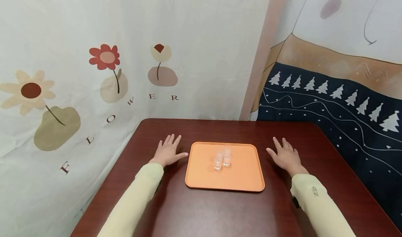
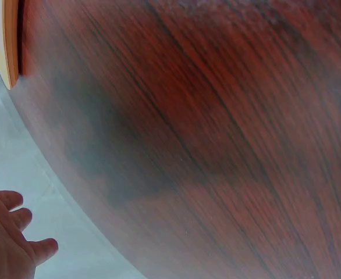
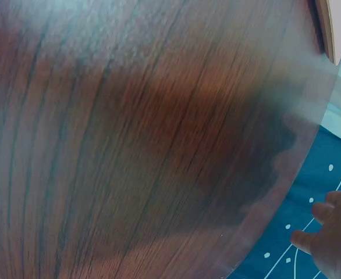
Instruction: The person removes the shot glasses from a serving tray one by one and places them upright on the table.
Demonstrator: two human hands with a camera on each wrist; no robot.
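Glasses [image 1: 222,157], three small clear ones, clustered untouched at centre of orange tray [image 1: 201,174] on dark surface [image 1: 201,212]; left hand [image 1: 168,152] at nine o'clock, right hand [image 1: 286,156] at three o'clock, both flat, fingers spread, holding nothing.

Your tray [image 1: 238,181] is plain orange, and the small glasses [image 1: 222,156] on it are clear and colourless, on a dark reddish-brown table [image 1: 201,212] with black wood grain. Your sleeves [image 1: 138,191] are pale yellow. Behind the table's far edge hangs a white cloth [image 1: 94,55] printed with red and cream flowers, and past its right edge a navy cloth [image 1: 345,125] with white trees.
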